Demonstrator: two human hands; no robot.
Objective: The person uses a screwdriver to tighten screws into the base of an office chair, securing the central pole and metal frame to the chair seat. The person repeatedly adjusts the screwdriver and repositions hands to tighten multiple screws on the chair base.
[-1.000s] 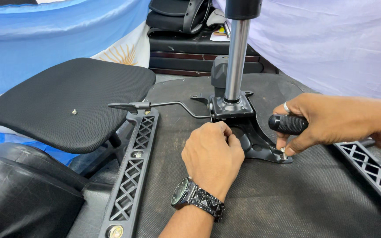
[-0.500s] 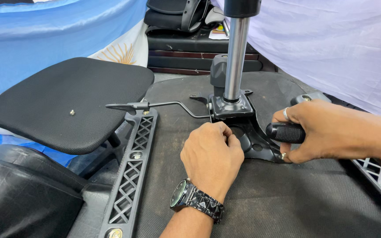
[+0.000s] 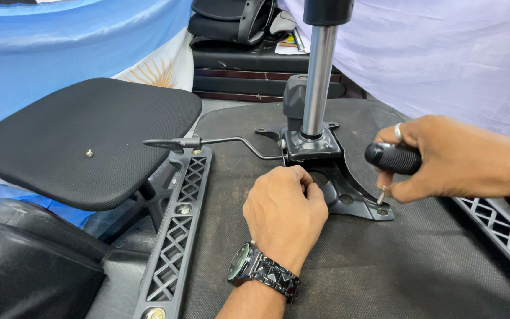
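Left hand (image 3: 284,212), wristwatch on its wrist, rested curled on the black metal chair mechanism plate (image 3: 349,198), fingers closed against its near edge. Right hand (image 3: 444,156) was clamped around the black ribbed tool handle (image 3: 392,158), its thin metal tip (image 3: 381,194) at the plate's corner just below that hand. Plate lay between both hands on the upturned dark fabric seat underside (image 3: 349,277). Chrome gas cylinder (image 3: 317,82) rose beyond the left hand; thin steel lever (image 3: 219,142) ran to its left. Black padded cushion (image 3: 84,142) sat far left.
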